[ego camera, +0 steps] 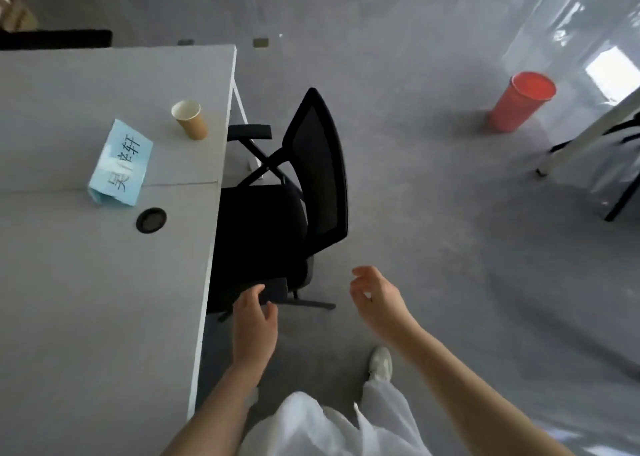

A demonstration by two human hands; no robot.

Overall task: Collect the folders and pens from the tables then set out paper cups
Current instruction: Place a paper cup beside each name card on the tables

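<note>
1. The left hand [254,324] hangs just off the worktop [104,265] edge, over the front of the black chair [277,213]; its grip is loose, fingers relaxed, holding nothing.
2. The right hand [379,301] floats over the grey floor [433,213], to the right of the chair; its fingers curl slightly, and its grip is likewise empty.
3. A brown paper cup [190,120] stands upright near the worktop's right edge, its white inside showing.
4. Just beside the cup lies a light-blue folded name card [121,163] with dark handwriting.
5. A round black cable port [151,220] sits in the worktop near the card.
6. A red bin [521,101] stands on the floor, well apart from the chair.
7. A white shoe [381,362] and pale trousers [329,428] show at the bottom.
</note>
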